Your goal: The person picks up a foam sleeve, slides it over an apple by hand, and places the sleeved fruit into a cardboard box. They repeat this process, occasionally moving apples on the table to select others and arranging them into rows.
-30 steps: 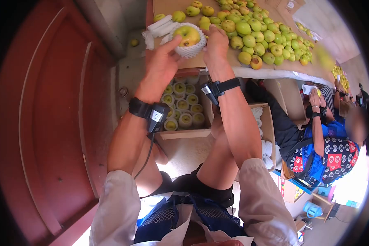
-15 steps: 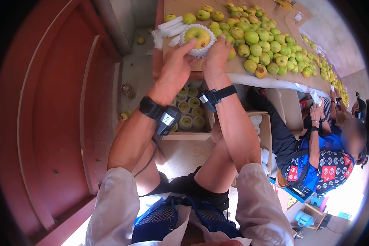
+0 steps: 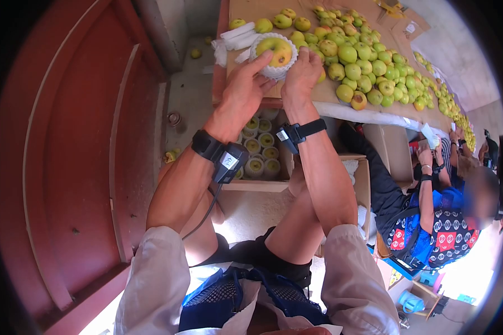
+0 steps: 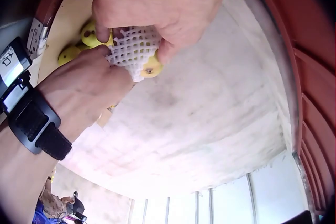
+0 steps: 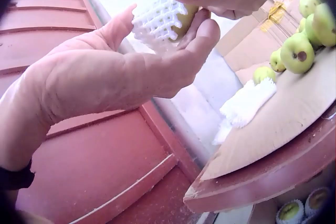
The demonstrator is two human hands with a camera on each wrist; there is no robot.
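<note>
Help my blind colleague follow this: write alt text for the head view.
Two hands hold a yellow-green apple in a white foam net near a table piled with loose apples. Netted apples sit in a box below.

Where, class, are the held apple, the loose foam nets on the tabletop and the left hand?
Held apple [image 3: 276, 49]: head view, its bare skin.
Loose foam nets [image 5: 249, 102]: right wrist view, mid-pile.
Left hand [image 3: 243, 86]: head view, near the thumb's base.

A yellow-green apple [image 3: 277, 48], brown-blemished, sits in a white foam net sleeve [image 3: 274, 72]; its upper part shows bare; both lie between the left hand [image 3: 244, 85] and right hand [image 3: 302, 77].
</note>
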